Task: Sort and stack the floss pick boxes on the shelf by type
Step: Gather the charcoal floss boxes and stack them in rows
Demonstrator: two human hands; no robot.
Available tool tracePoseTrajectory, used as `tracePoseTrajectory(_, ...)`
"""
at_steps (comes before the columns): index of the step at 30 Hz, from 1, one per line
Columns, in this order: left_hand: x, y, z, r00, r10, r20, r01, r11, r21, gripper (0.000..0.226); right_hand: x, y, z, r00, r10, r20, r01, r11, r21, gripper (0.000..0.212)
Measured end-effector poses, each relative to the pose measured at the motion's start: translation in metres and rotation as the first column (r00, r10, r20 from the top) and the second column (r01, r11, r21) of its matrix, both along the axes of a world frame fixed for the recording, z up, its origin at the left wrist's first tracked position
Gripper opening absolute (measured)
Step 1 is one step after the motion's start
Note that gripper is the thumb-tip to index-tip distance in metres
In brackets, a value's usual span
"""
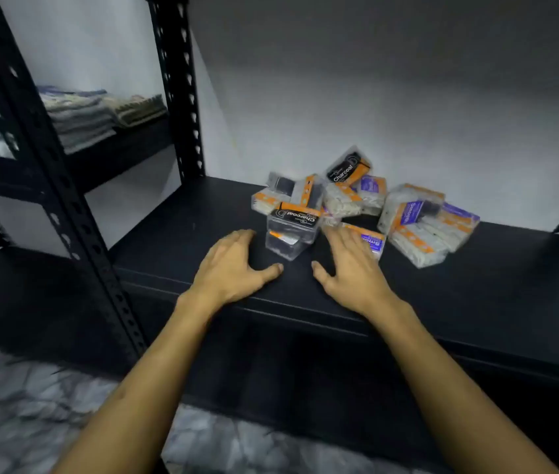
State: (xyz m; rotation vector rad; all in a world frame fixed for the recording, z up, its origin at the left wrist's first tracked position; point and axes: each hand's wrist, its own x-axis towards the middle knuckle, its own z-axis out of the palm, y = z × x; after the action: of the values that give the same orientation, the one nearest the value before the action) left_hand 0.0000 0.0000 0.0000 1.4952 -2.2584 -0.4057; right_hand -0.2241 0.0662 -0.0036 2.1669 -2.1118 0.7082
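A jumbled pile of clear floss pick boxes lies on the black shelf point(168, 241). Some carry black "Charcoal" labels, such as the nearest box point(292, 230) and one tilted at the back point(348, 167). Others carry purple "Smooth" labels with white picks, like the box point(411, 213) on the right heap and one point(372, 242) partly under my right fingers. My left hand point(237, 266) hovers open just left of the nearest charcoal box. My right hand point(349, 266) is spread open to its right, fingertips over a purple box. Neither hand grips anything.
A black perforated upright point(66, 186) stands left of the shelf, another post point(182, 87) at the back. Folded towels point(100, 114) lie on a neighbouring shelf to the left. A white wall backs the shelf. Marbled floor point(32, 405) shows below.
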Motion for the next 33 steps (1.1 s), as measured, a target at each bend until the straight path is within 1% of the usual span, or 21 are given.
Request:
tracePoseTrajectory(2, 0.004, 0.005, -0.009, 0.996, -0.030, 0.089, 0.036, 0.997, -0.063, 0.092, 0.003, 0.004, -0.008, 0.995, 0.004, -0.097, -0.009, 0.998, -0.060, 0.046)
tracePoseTrajectory(5, 0.004, 0.006, -0.010, 0.984, -0.037, 0.173, 0.046, 0.998, -0.050, 0.091, 0.002, 0.006, -0.010, 0.992, -0.004, -0.127, -0.001, 0.999, -0.040, 0.036)
tracePoseTrajectory(8, 0.005, 0.011, -0.010, 0.974, -0.040, 0.225, 0.047, 0.999, -0.027, 0.089, 0.003, 0.009, -0.008, 0.989, 0.003, -0.146, -0.007, 1.000, -0.023, 0.036)
tracePoseTrajectory(12, 0.005, 0.015, -0.008, 0.962, -0.055, 0.266, 0.053, 0.998, 0.016, 0.089, 0.007, 0.016, -0.007, 0.990, 0.006, -0.143, 0.000, 0.999, 0.040, 0.038)
tracePoseTrajectory(20, 0.006, 0.012, -0.007, 0.948, -0.066, 0.312, 0.052, 0.997, 0.055, 0.089, 0.009, 0.018, -0.004, 0.993, 0.036, -0.110, -0.028, 0.997, 0.079, 0.042)
tracePoseTrajectory(25, 0.004, 0.015, -0.006, 0.945, -0.053, 0.324, 0.036, 0.998, 0.057, 0.087, 0.010, 0.022, -0.002, 0.991, 0.054, -0.124, -0.048, 0.998, 0.052, 0.045)
tracePoseTrajectory(28, 0.002, 0.017, -0.006, 0.948, -0.035, 0.318, 0.018, 0.998, 0.056, 0.086, 0.008, 0.020, -0.004, 0.992, 0.054, -0.116, -0.052, 0.998, 0.023, 0.043)
tracePoseTrajectory(33, -0.003, 0.020, -0.012, 0.962, 0.031, 0.270, -0.029, 1.000, -0.010, 0.083, 0.003, 0.014, -0.008, 0.989, 0.048, -0.138, -0.051, 0.999, -0.017, 0.038)
